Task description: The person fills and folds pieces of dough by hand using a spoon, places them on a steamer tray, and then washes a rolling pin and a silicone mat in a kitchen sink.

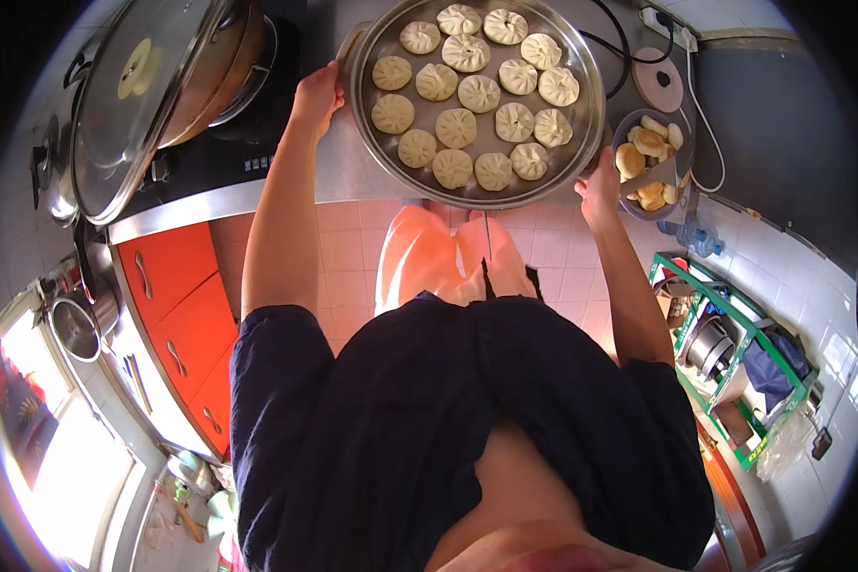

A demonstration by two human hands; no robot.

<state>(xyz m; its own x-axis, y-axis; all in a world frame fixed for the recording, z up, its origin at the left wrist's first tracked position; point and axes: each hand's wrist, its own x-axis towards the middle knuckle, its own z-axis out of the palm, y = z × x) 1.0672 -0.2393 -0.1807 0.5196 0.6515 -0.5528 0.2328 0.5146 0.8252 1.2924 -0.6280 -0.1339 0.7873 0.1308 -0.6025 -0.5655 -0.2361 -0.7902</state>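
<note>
Before me at the counter is a wide round metal steamer tray (429, 171) carrying several pleated stuffed buns (479, 94), spaced apart over its flat bottom. On its left side, the fingers of my left hand (317, 99) curl at the loop handle (349, 47). At the lower right rim my right hand (600, 189) grips the other handle, which is mostly hidden. The tray's near rim reaches past the counter's front edge. Close by my right hand is a purple-rimmed bowl (624, 204) of browned bread pieces, with a knife or flat blade (651, 177) across it.
To the left, a large wok (211, 79) sits on a black gas stove (250, 129), a glass lid (143, 107) tilted beside it. A power strip (668, 27) with cables and a pinkish disc (658, 79) are at the right. A green-framed rack (729, 357) stands lower right; red drawers (179, 314) lower left.
</note>
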